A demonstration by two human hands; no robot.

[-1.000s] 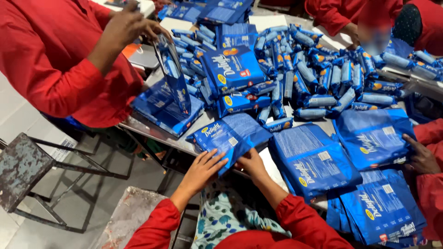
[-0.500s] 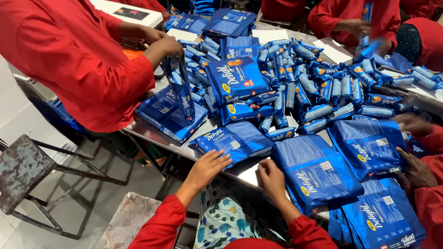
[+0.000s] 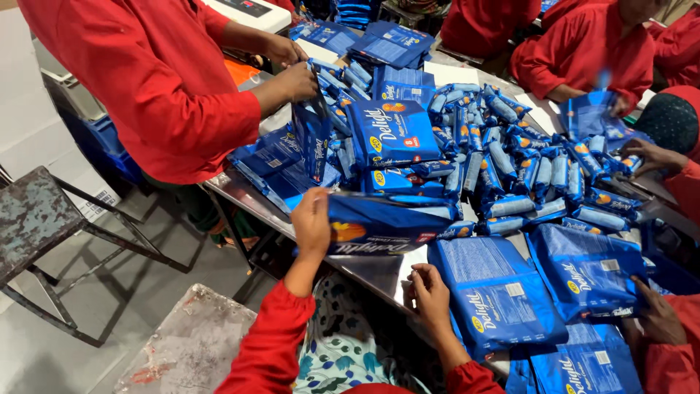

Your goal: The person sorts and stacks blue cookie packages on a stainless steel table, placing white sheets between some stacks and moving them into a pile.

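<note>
left hand (image 3: 312,219) gripping the near end of a flat blue pouch (image 3: 386,226), lifted off the steel table (image 3: 368,273), pouch edge-on to cam, long axis running l-to-r, free end pointing right twd the pile of small blue packets (image 3: 510,164). right hand (image 3: 430,292) empty, fingers loosely curled, resting on table edge just below pouch & beside a flat stack of big blue bags (image 3: 496,295). right hand sits under pouch's far half, so nearer to the free end than left. co-worker in red sleeve (image 3: 182,95) across table handles another pouch, apart from these hands.
</note>
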